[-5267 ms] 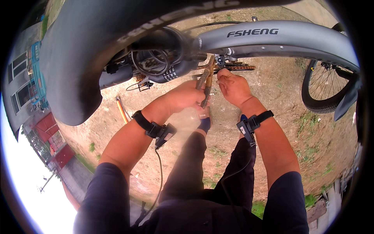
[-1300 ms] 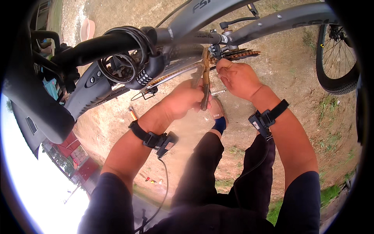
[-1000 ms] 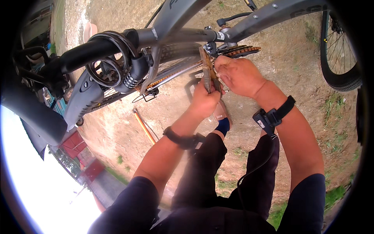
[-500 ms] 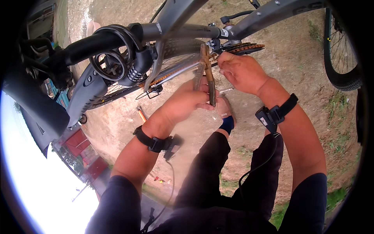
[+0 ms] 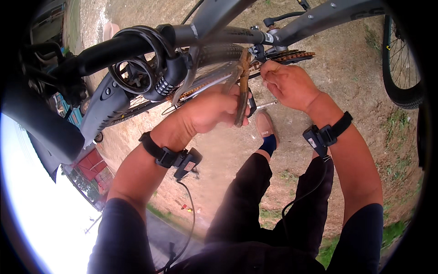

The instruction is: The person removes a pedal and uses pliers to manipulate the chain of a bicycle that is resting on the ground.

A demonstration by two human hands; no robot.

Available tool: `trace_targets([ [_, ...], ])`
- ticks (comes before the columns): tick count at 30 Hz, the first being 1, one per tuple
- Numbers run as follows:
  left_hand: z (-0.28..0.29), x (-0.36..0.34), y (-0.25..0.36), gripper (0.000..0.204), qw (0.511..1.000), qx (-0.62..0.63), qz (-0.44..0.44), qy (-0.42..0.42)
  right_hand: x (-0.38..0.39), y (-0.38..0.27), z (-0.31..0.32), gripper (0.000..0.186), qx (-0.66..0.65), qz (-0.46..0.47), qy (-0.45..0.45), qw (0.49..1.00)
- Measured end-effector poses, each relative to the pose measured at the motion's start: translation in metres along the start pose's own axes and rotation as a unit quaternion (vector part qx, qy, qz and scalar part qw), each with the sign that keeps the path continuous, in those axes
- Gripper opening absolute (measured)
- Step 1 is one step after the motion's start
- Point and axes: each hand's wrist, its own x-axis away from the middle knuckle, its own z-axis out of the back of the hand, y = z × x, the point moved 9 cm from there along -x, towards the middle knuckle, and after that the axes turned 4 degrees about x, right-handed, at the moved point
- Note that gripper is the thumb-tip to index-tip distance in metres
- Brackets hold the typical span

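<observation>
Rusty pliers (image 5: 244, 86) are gripped in my left hand (image 5: 210, 112), their jaws pointing up toward the bicycle's crank area. The fingers of that hand curl round the handles. My right hand (image 5: 292, 86) is closed in a pinch just below the rusty chainring (image 5: 294, 56); what lies between its fingertips is too small to make out. The pliers' head is close to the dark bicycle frame (image 5: 232, 35) and left of the right fingertips. A brown, rusty chain (image 5: 194, 90) runs off to the left beside the rear wheel.
A black cable lock (image 5: 165, 85) with number dials hangs round the seat tube area at left. A bicycle wheel (image 5: 404, 89) stands at the right. On the dirt ground lies a metal wrench-like tool (image 5: 267, 105), near my shoe (image 5: 264, 124). Wires hang from both wrist straps.
My left forearm has swung left and its wrist has turned, tilting the pliers so their handles point lower left. The right hand has shifted slightly right, still pinched.
</observation>
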Motion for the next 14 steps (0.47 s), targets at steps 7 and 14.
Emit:
trace_targets([
  [7, -0.001, -0.066, -0.042, 0.039, 0.948, -0.096, -0.252, 0.167, 0.002, 0.001, -0.002, 0.009, -0.015, 0.006, -0.008, 1.0],
  [14, 0.004, -0.101, -0.045, 0.047, 0.882, -0.111, -0.361, 0.283, 0.001, -0.001, 0.002, 0.012, 0.004, -0.001, -0.031, 1.0],
])
